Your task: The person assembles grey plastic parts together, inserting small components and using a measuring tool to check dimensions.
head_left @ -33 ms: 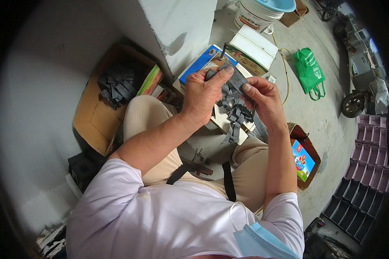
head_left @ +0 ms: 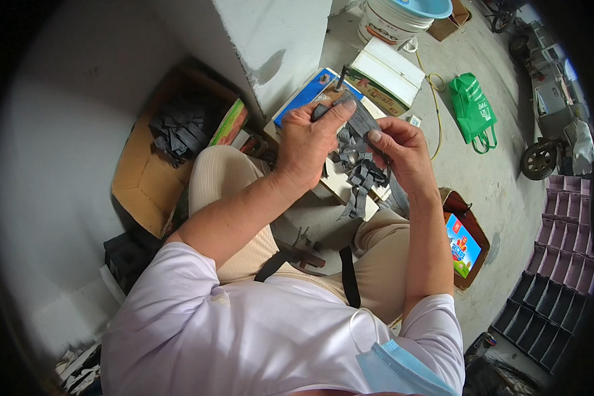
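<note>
A dark grey fabric strip (head_left: 363, 122) is stretched between my two hands above a low work surface. My left hand (head_left: 308, 142) is closed on its far-left end, thumb on top, with a folded bit of the same cloth showing by the fingers. At the other end my right hand (head_left: 404, 150) pinches the strip between thumb and fingers. Below and between the hands lies a loose heap of grey strips (head_left: 365, 177), some hanging over the near edge of the white work surface (head_left: 336, 181). An upright metal rod (head_left: 341, 78) stands just beyond my left hand.
On the left, a cardboard box (head_left: 138, 191) holds a bundle of dark strips (head_left: 179, 129) beside the wall. A white-topped carton (head_left: 388, 72), bucket (head_left: 393, 23) and green bag (head_left: 472, 109) stand farther off. Another box (head_left: 465, 244) sits by my right knee; a yellow cord (head_left: 437, 125) crosses the floor.
My left hand has shifted very slightly to the left with the strip's end. Both hands keep their hold, and the surroundings look the same.
</note>
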Motion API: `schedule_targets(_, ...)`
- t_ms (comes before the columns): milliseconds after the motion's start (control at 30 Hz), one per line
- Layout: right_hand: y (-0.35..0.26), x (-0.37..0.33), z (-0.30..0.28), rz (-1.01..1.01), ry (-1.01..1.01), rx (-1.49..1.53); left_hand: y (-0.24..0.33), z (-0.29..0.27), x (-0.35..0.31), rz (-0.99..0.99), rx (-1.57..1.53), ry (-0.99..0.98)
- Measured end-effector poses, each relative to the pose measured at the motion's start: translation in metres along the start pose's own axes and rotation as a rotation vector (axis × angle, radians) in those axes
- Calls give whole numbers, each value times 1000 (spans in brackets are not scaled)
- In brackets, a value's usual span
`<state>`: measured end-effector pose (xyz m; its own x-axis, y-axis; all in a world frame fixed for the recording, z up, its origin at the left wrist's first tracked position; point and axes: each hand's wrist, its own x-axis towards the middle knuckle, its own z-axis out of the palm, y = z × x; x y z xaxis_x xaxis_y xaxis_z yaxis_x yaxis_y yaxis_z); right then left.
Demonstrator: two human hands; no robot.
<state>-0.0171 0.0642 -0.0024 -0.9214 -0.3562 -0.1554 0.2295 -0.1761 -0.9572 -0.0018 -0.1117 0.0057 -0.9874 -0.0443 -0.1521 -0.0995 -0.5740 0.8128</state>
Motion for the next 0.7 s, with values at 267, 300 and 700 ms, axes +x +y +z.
schedule_targets(267,-7,6,-2,139,-56,-179,31,-42,48,108,0,176)
schedule_targets(300,-5,8,-4,137,-49,-166,34,-46,55,68,4,208)
schedule_targets(700,-6,32,10,184,20,-211,5,-93,114,-194,-261,449)
